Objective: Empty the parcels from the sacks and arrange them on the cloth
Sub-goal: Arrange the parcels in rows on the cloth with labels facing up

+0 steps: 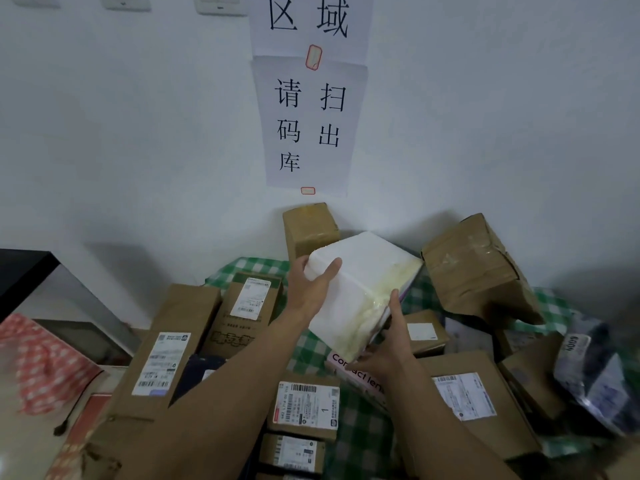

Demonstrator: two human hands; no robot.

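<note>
Head view: left hand (308, 289) and right hand (388, 355) curl fingers (395, 308) round white parcel (360, 271) over "Contact len" box (349, 370).

Dim, soft light; wide-angle bending and blur toward the edges.

A single wide-angle view from the person's head looks forward and down. It sits close to the left hand (310, 289) and right hand (384, 358), which grip a white parcel (360, 289) mid-frame. The green checked cloth (360, 431) spreads across the lower half. The wall (138, 133) with paper signs (308, 126) faces the camera above.
</note>
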